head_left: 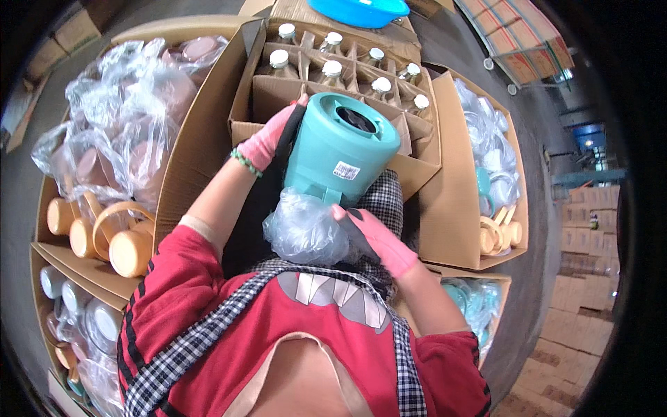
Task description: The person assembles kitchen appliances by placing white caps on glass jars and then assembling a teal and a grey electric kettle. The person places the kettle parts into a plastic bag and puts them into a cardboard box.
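A teal plastic jug casing (333, 156) is tilted over my lap, its round end with a dark central opening facing up and a white label on its side. My left hand (274, 135), in a pink and black glove, is closed around its left side; the fingertips are partly hidden. A crumpled clear plastic bag (306, 229) hangs around the casing's lower end. My right hand (379, 240), gloved the same way, is closed at the bag's right edge, just below the casing. Part of the right hand's fingers is covered by the bag.
Ahead stands a divided carton (267, 90) with several clear glass bottles with white caps. Open cartons at left (201, 139) and right (448, 174) hold bagged plastic parts and orange-yellow lidded pieces (130, 251). A blue basin (361, 12) is at the far edge; stacked boxes (583, 257) stand farther right.
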Demonstrator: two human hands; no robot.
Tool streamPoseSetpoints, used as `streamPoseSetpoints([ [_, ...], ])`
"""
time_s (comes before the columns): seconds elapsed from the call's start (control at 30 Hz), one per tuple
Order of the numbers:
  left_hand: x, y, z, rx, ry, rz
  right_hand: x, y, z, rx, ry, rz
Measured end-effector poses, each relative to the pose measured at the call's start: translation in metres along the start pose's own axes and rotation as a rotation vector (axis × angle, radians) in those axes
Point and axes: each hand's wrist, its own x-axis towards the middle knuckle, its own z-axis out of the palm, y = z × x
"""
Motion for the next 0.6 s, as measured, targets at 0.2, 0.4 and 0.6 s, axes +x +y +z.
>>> streamPoseSetpoints([
  [0.2,-0.092,-0.031,0.093,1.159,0.142,0.208,0.01,0.005,0.013,1.028,-0.411,0.013],
  [0.4,-0.176,-0.004,0.109,1.069,0.51,0.021,-0.003,0.013,-0.025,0.509,-0.275,-0.413],
  [0.6,-0.268,0.195,0.141,0.728,0.935,0.979,-0.01,0.008,-0.029,0.753,-0.249,-0.412],
])
